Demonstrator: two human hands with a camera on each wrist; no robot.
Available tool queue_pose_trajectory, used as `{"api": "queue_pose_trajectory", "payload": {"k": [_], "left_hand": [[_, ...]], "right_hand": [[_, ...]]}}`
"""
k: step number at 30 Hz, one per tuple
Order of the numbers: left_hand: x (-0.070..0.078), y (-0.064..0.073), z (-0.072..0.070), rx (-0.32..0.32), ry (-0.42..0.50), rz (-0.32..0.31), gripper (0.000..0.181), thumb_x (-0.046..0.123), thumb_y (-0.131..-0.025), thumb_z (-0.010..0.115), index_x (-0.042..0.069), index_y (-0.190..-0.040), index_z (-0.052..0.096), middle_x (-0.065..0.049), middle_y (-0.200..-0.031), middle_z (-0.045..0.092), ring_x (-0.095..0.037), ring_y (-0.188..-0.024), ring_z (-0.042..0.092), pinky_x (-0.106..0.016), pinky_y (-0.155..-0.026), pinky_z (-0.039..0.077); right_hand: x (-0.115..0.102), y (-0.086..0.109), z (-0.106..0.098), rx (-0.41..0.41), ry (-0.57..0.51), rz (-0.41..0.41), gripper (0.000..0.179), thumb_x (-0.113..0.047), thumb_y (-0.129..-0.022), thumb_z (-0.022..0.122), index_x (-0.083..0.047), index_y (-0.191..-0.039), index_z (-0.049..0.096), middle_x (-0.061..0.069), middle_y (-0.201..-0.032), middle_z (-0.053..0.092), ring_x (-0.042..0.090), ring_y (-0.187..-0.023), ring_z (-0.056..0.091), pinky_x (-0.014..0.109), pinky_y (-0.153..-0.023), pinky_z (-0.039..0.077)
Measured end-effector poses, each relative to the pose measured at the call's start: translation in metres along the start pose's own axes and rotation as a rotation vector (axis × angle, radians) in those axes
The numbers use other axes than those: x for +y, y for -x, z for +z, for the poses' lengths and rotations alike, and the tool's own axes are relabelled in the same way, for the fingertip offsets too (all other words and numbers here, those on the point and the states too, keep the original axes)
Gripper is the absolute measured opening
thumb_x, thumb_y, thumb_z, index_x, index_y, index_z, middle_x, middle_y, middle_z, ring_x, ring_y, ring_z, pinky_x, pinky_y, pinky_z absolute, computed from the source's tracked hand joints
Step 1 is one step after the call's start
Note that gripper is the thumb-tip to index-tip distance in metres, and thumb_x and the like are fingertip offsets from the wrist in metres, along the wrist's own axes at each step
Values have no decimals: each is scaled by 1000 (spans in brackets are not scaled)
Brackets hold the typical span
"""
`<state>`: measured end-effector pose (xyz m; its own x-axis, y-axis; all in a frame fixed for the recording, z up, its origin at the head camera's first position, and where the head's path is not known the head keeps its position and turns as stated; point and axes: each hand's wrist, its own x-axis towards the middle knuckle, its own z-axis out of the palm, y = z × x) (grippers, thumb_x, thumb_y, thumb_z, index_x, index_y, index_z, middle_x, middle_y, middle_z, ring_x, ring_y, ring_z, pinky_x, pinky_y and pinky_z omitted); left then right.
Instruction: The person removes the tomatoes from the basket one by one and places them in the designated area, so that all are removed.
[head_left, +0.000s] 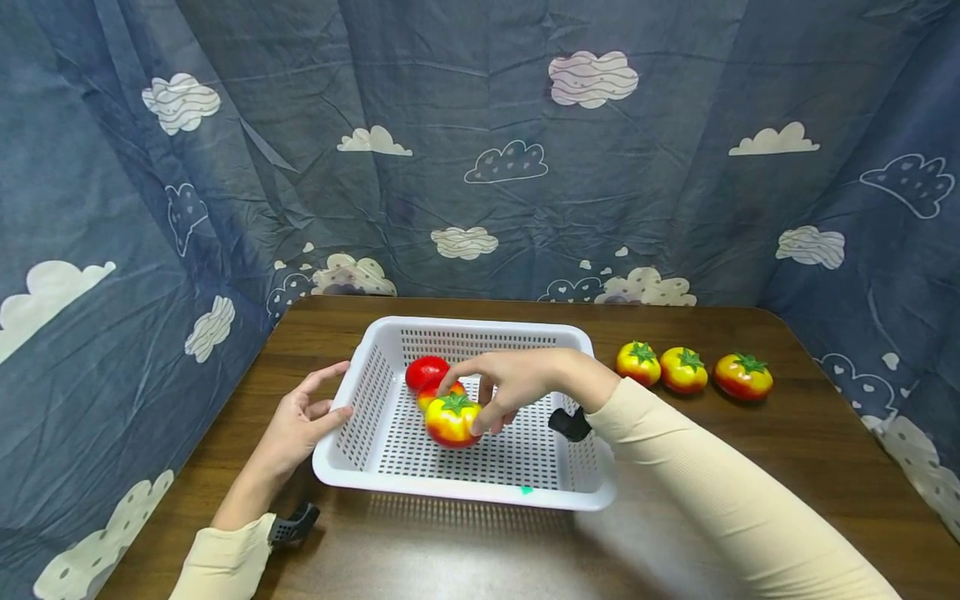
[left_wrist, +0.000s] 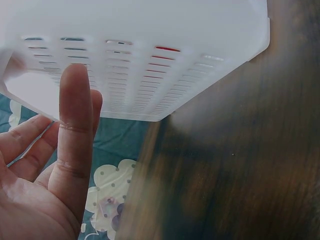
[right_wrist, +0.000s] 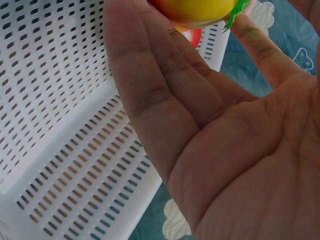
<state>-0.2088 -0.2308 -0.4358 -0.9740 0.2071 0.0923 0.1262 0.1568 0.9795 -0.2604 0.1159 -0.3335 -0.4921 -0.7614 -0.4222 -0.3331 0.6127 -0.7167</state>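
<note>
A brown wooden table (head_left: 420, 554) bears the work. At its near left, the person's left hand (head_left: 296, 425) is relaxed, its fingers extended, touching the left side of a white perforated basket (head_left: 450, 486). The basket's front rim carries a small green mark (head_left: 527, 490). Inside, the right hand (head_left: 517, 383) pinches a red-and-yellow tomato (head_left: 454, 425) with a green calyx between thumb and fingers; whether this tomato rests on the basket floor cannot be determined. Just behind it lie a partly hidden red-and-yellow fruit (head_left: 427, 397) and, farther back, a red fruit (head_left: 425, 372). Outside the basket, to the right, stand three further tomatoes (head_left: 683, 372), the rightmost slightly apart. A blue cloud-patterned cloth (head_left: 465, 108) hangs beyond the table.
</note>
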Motion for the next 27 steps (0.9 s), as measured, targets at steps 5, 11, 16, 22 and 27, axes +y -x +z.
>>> {"api": "queue_pose_trajectory", "payload": {"k": [5,11,16,22,27], "left_hand": [[1,0,0,1,-2,0,71,-3,-98,70,3,-161,39,-28,-111,75,-15,-86,80,-42,-67,68],[0,0,0,-2,-4,-2,71,-3,-98,71,3,-161,39,-24,-109,77,-15,-86,80,-42,-67,68],[-1,0,0,-5,11,-1,71,-4,-98,70,2,-161,39,-14,-104,79,-15,-86,80,-42,-67,68],[-2,0,0,-10,12,-2,71,-4,-98,71,2,-161,39,-7,-100,80,-15,-85,80,-42,-67,68],[0,0,-1,-4,8,-6,71,-3,-97,71,2,-161,39,-9,-101,79,-15,-85,80,-41,-67,68]], "right_hand": [[5,2,0,0,19,13,59,-17,-93,80,-28,-147,58,12,-113,73,33,-89,77,43,-84,68],[8,3,1,-1,32,15,58,-17,-94,80,-28,-146,57,12,-114,73,27,-86,75,38,-80,67],[10,6,0,2,38,12,60,-18,-94,80,-26,-149,57,11,-114,72,31,-87,76,38,-80,67],[15,15,-3,44,41,21,59,-16,-94,80,-28,-147,59,11,-110,73,30,-85,77,44,-82,68],[19,25,-9,79,49,28,59,-18,-93,81,-28,-146,59,11,-107,75,30,-86,78,45,-81,68]]}}
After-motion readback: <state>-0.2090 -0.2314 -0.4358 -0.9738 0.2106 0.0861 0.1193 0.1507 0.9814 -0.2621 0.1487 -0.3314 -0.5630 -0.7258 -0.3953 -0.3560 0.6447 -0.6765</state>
